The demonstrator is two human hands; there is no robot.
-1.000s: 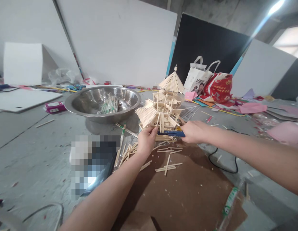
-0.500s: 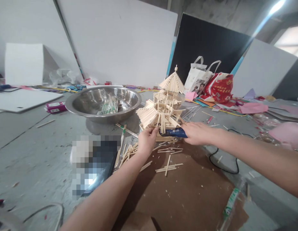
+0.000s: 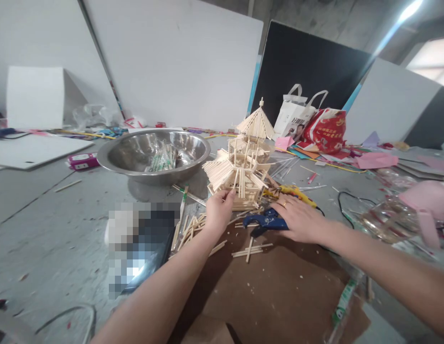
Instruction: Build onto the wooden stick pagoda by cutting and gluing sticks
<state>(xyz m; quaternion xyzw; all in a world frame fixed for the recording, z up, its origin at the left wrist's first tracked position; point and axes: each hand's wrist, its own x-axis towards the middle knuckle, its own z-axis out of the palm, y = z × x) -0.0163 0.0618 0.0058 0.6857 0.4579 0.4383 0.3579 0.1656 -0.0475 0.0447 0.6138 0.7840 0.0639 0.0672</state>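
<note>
A pagoda model (image 3: 239,172) built of thin wooden sticks stands upright at the far edge of a brown board. My left hand (image 3: 220,210) is closed at its lower roof, thumb and finger pinching the end of a roof stick (image 3: 242,184). My right hand (image 3: 297,217) is closed over the handles of a blue cutter (image 3: 266,220), its hooked jaw pointing left, low over the board in front of the model. Just behind that hand lies a yellow glue gun (image 3: 297,192). Loose cut sticks (image 3: 248,251) are on the board.
To the left, a steel basin (image 3: 153,176) holds packaged chopsticks (image 3: 163,157). A dark, partly blurred-out device (image 3: 153,253) lies by my left forearm. The brown board (image 3: 272,291) is in front. Bags (image 3: 325,129) and coloured paper sit behind right; a black cord (image 3: 345,200) runs along the floor.
My right hand has drawn the blue cutter down and toward me, away from the roof edge. The yellow glue gun has come into sight. My left hand stays in place.
</note>
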